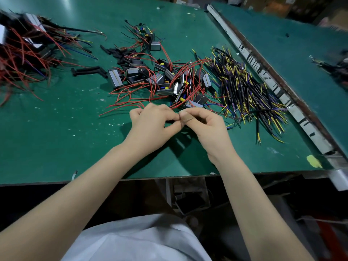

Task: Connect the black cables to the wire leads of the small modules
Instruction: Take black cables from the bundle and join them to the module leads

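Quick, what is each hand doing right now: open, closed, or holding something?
Left hand: closed, pinching thin red wires at its fingertips.
Right hand: closed, pinching at the same spot; what it holds cannot be told.

Matt green tabletop (56,129); shiny metal-faced modules (165,91).

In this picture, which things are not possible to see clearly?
- Head view: what the left hand and right hand pinch is hidden by the fingers.
- The pile of red-wired modules at far left is blurred and cut by the edge.
- The dark bundle at the right edge is blurred.
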The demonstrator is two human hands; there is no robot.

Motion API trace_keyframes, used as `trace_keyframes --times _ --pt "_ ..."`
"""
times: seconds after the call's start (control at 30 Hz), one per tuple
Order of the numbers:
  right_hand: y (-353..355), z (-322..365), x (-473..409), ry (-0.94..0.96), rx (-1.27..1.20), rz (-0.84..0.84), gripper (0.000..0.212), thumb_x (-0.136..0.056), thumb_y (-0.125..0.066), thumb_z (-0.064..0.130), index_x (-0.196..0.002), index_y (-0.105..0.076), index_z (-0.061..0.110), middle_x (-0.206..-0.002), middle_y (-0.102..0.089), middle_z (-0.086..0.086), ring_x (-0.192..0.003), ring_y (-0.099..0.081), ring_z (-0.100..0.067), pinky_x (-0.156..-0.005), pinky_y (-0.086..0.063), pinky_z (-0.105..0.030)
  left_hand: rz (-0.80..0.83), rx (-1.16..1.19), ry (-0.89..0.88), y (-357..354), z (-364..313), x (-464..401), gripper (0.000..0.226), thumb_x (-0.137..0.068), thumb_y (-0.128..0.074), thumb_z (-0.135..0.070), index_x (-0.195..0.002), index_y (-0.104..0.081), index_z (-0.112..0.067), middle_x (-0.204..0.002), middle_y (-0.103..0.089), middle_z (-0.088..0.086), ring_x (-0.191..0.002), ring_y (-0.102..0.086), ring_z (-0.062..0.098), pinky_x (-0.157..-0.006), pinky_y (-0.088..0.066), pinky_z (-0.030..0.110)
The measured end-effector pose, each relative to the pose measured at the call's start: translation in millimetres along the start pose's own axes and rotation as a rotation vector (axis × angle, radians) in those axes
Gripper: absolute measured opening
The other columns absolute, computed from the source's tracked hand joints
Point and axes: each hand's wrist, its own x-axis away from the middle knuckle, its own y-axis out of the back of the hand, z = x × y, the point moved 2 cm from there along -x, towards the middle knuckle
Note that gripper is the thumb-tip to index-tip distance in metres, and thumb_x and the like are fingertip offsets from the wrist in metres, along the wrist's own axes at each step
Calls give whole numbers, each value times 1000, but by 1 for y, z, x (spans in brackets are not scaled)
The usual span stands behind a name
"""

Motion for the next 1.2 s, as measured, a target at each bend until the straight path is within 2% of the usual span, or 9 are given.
trace_keyframes --times 0.13,0.37,0.5,0.67,0.8,0.9,1.03,1.1,1.2 --pt "15 8 -4 121 17 -34 14 -93 -60 13 -91 -69 23 -79 -68 8 -74 -61 -4 -73 -48 -17 35 125 101 0 0 -7 14 -90 -56 -42 -88 -70 -41 -101 -62 -15 -107 -50 15 -75 -17 32" --pt "31 35 -21 748 774 204 17 -88 -64 8 -102 -74 10 -96 -63 -8 -87 -60 -22 -76 -49 -33 18 7 39 -5 6 -5 20 -90 -55 -46 -89 -72 -36 -100 -62 -18 -111 -40 10 -75 -14 32" --pt "27 41 -32 908 1035 350 15 -89 -65 11 -100 -76 15 -97 -67 -9 -81 -60 -32 -66 -48 -45 21 20 14 -4 8 -4 18 -88 -57 -47 -88 -72 -37 -97 -62 -22 -111 -39 9 -85 -16 36" --pt "23 42 -37 1091 1224 392 17 -92 -58 17 -90 -73 12 -89 -68 -6 -78 -63 -29 -58 -46 -37 12 10 -20 0 10 -5 13 -88 -58 -47 -88 -70 -42 -91 -57 -26 -110 -39 6 -81 -11 28" --pt "20 41 -39 890 1236 541 18 -95 -52 21 -91 -67 10 -90 -64 -3 -85 -58 -28 -69 -43 -40 -50 -5 -75 3 16 -4 14 -87 -61 -43 -83 -72 -36 -89 -60 -23 -107 -41 8 -81 -11 29" --pt "11 38 -46 404 1163 553 13 -91 -53 25 -82 -62 21 -77 -56 12 -84 -50 -18 -74 -38 -33 -115 -65 -149 5 14 -2 13 -84 -65 -36 -78 -75 -30 -86 -64 -18 -103 -48 15 -82 -13 34" --pt "-1 42 -53 -252 778 463 21 -83 -56 24 -72 -67 10 -64 -59 1 -64 -48 -13 -58 -33 -28 -156 -118 -194 7 11 -3 13 -79 -64 -30 -74 -75 -27 -81 -65 -16 -97 -53 20 -80 -16 38" --pt "1 46 -54 -280 758 513 21 -83 -59 22 -80 -70 4 -68 -63 -2 -68 -50 -13 -62 -33 -28 -154 -86 -157 7 14 -3 15 -80 -62 -33 -75 -75 -29 -82 -65 -17 -98 -52 18 -81 -17 39" --pt "9 48 -52 58 880 582 18 -91 -58 23 -94 -73 13 -85 -70 -1 -70 -55 -10 -65 -42 -25 -142 -35 -118 7 18 -3 18 -82 -59 -38 -78 -75 -32 -85 -63 -19 -101 -48 14 -83 -17 38"
